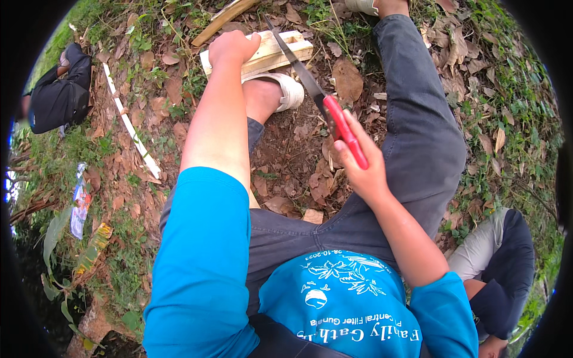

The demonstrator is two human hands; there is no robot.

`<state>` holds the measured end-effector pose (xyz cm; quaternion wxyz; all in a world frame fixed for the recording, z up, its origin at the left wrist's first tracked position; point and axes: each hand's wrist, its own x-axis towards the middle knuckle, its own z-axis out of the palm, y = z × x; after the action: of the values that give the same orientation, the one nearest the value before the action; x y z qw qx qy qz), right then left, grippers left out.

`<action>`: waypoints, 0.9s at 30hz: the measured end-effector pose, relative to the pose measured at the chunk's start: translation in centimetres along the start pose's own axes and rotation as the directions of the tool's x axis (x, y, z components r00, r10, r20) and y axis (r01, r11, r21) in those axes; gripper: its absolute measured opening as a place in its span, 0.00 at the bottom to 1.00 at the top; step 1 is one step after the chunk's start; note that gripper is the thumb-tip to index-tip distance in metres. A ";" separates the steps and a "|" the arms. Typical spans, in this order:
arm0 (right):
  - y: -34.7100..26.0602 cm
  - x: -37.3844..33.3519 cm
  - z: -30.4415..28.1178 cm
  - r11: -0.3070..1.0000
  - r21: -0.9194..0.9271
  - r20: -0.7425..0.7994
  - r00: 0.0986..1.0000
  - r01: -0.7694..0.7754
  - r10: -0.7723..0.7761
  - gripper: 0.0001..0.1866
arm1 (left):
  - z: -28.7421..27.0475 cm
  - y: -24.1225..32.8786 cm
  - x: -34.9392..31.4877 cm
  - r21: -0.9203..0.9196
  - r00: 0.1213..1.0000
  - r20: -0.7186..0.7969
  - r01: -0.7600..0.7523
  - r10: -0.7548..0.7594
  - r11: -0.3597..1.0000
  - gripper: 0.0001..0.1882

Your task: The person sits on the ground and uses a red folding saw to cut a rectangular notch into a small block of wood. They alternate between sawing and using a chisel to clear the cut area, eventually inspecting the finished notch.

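Note:
My left hand (233, 46) is closed over the left part of a pale wooden block (271, 56), which lies just beyond my shoe. The block has a notch near its right end. In my right hand (364, 158) is a saw with a red handle, its long, tapering grey blade (302, 74) pointing up and to the left. From this view the blade crosses the block to the right of my left hand; whether it touches the wood I cannot tell. My right fingers wrap partly around the red handle (346, 131).
A light shoe (288, 92) on my foot is close against the block. Another piece of wood (224, 21) lies beyond it. A thin white strip (131, 128) rests among dry leaves at left, near a plastic packet (79, 206). People sit at far left (62, 89) and lower right (501, 268).

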<state>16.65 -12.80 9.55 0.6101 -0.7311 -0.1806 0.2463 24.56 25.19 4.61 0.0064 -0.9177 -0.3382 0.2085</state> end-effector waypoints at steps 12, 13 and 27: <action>-5.4 2.5 1.0 0.952 0.271 -0.031 0.987 -0.142 0.155 0.29 | -0.2 -0.5 1.0 -0.027 0.999 0.039 0.029 -0.028 0.999 0.37; -5.5 1.6 1.1 0.977 0.197 -0.049 0.995 -0.079 0.090 0.29 | -0.1 -0.6 0.9 -0.032 0.999 0.027 0.020 -0.019 0.999 0.37; -5.5 5.4 5.3 0.996 0.079 -0.075 0.997 0.034 -0.028 0.27 | 0.7 -0.1 0.0 -0.055 0.997 -0.076 -0.027 0.022 0.998 0.36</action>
<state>18.13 -4.46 13.48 0.6491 -0.7116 -0.1593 0.2166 24.22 25.19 3.98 -0.0092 -0.9288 -0.3322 0.1641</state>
